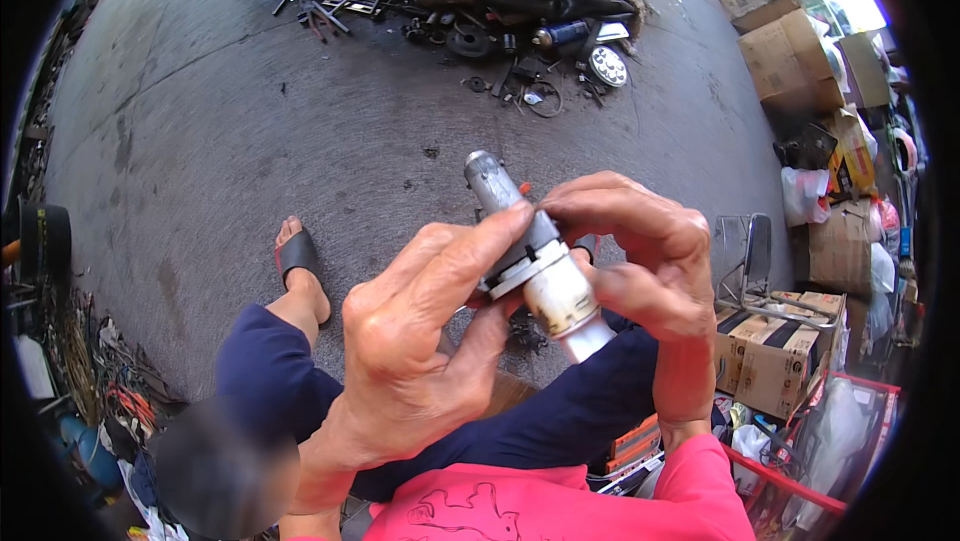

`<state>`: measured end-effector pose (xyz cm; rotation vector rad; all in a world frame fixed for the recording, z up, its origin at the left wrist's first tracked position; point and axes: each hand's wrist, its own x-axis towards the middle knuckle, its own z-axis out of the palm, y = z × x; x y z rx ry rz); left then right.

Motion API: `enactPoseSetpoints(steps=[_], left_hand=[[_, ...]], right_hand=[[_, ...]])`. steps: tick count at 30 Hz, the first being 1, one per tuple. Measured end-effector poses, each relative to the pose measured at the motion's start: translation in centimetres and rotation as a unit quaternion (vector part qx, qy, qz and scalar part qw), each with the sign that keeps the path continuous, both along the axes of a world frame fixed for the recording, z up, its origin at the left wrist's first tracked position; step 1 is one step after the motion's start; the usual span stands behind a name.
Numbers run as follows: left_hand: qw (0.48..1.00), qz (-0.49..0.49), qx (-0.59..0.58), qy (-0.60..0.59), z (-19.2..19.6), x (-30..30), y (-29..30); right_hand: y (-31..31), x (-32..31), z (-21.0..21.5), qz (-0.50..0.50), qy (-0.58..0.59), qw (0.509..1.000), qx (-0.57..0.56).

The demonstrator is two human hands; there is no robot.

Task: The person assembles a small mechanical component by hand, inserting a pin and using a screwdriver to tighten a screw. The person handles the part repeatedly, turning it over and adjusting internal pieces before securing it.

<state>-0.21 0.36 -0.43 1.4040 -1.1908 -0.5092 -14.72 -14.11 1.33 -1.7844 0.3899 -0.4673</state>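
A cylindrical part with a grey metal barrel and a white plastic end is held up between my hands, tilted, over my lap. A paler tip at the lower end is blurred. My left hand is closed on it, the index finger along the barrel and the thumb underneath by the white collar. From the other side my right hand curls over it, fingertips against the barrel. Its thumb, smeared by motion, lies near the white end. A small orange bit shows beside the barrel.
A dark heap of scrap metal lies ahead on the concrete floor, with a round perforated disc at its edge. Cardboard boxes stack up on the right, above a red-edged bin. Tangled scraps line the left.
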Motion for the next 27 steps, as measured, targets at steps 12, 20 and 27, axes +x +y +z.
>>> enactPoseSetpoints(steps=[12, 20, 27], left_hand=[[0.998, -0.025, 0.043, 0.024, 0.3, -0.5, 0.2], [0.99, 0.0, -0.075, -0.115, -0.6, -0.6, -0.1], [0.976, 0.104, 0.096, 0.168, -0.1, -1.6, -1.3]], right_hand=[[1.4, -0.5, -0.4, -0.092, -0.032, 0.993, 0.07], [2.3, -0.2, -0.1, -0.09, -0.036, 0.995, 0.007], [1.9, 1.6, -0.2, -0.147, 0.058, 0.976, 0.148]])
